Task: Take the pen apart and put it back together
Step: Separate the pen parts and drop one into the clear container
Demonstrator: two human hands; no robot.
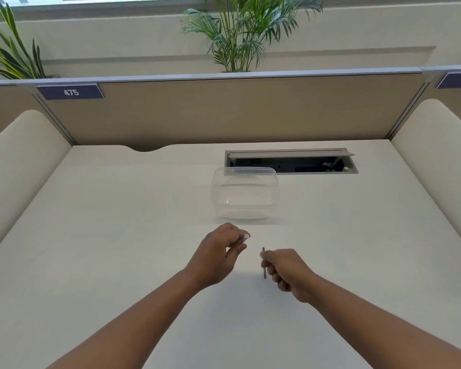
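Observation:
The pen is in two pieces above the white desk [117, 262]. My left hand [218, 253] pinches a short white tube, the pen barrel [245, 237], whose open end sticks out to the right past the fingers. My right hand [288, 271] grips a thin dark rod, the pen's inner refill [264, 263], held nearly upright, with both ends showing above and below the fingers. The two pieces are apart, with a small gap between the hands.
A clear plastic container [245, 195] stands just beyond my hands. Behind it an open cable hatch [290, 162] is sunk into the desk. Padded dividers rise at left [19, 161] and right [437, 155], and a partition panel closes the back.

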